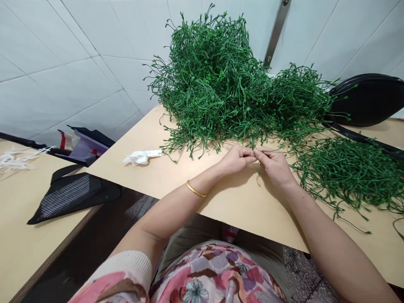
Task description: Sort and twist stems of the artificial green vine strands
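A large heap of thin green plastic plant stems [214, 80] stands on the table in front of me. Just before its near edge, my left hand [237, 159] and my right hand [274, 165] meet fingertip to fingertip. Both are closed in a pinch on a green stem [259, 173], part of which hangs below the fingers. Most of that stem is hidden by the fingers. To the right of my right hand lies a second, lower pile of green stems [353, 172]. A yellow bangle [196, 189] circles my left wrist.
A crumpled white tissue [142, 157] lies left of my hands on the table [126, 176]. A black bag [368, 100] stands at the back right, its strap across the stems. On another table at left are a black mesh pouch [69, 195] and white strings [22, 159].
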`<state>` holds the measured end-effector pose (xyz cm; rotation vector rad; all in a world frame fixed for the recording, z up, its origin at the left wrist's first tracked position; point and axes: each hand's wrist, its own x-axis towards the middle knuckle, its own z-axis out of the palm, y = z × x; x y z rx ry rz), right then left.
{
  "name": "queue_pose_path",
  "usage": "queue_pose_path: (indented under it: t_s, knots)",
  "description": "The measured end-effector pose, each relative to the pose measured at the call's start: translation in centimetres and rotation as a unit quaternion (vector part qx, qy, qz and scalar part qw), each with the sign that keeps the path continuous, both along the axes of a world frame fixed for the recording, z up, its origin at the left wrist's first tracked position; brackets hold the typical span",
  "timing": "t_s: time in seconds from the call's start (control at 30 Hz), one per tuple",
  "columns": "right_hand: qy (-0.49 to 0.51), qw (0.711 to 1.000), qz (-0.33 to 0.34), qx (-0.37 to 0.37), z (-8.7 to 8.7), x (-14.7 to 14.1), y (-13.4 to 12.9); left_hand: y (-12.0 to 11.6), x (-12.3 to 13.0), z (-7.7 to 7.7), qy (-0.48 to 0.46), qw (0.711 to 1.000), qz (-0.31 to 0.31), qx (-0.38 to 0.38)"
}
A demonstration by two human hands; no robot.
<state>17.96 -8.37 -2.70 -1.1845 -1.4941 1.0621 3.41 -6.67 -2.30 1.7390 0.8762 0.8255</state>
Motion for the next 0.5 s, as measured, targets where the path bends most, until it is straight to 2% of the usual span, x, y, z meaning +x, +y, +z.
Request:
queue_pose_path:
  t_s: [0.1,0.17,0.23,0.27,0.33,0.43,0.5]
  knots:
    - [0.068,0.996,-0.065,0.005,-0.3,0.0,0.6,-0.6,0.3,0.6,-0.007,1.0,-0.007,0.005]
    - [0.067,0.99,-0.127,0.003,-0.1,0.8,1.1,-1.3,0.6,0.8,0.014,0.997,-0.072,0.009]
    - [0.023,0.981,-0.19,0.034,0.5,2.1,1.4,-1.8,0.8,0.8,0.05,0.985,-0.161,0.021]
    - [-0.018,0.976,-0.207,0.065,1.0,2.8,1.4,-1.8,0.9,0.7,0.065,0.981,-0.178,0.037]
    - [-0.117,0.96,-0.218,0.134,2.1,4.1,0.9,-1.6,0.8,0.4,0.094,0.983,-0.145,0.064]
    - [-0.277,0.899,-0.269,0.208,3.9,6.5,-0.1,-1.0,0.4,0.0,0.155,0.977,-0.094,0.111]
    - [-0.402,0.836,-0.32,0.193,4.7,9.1,-0.4,-1.0,0.2,0.1,0.202,0.964,-0.088,0.15]
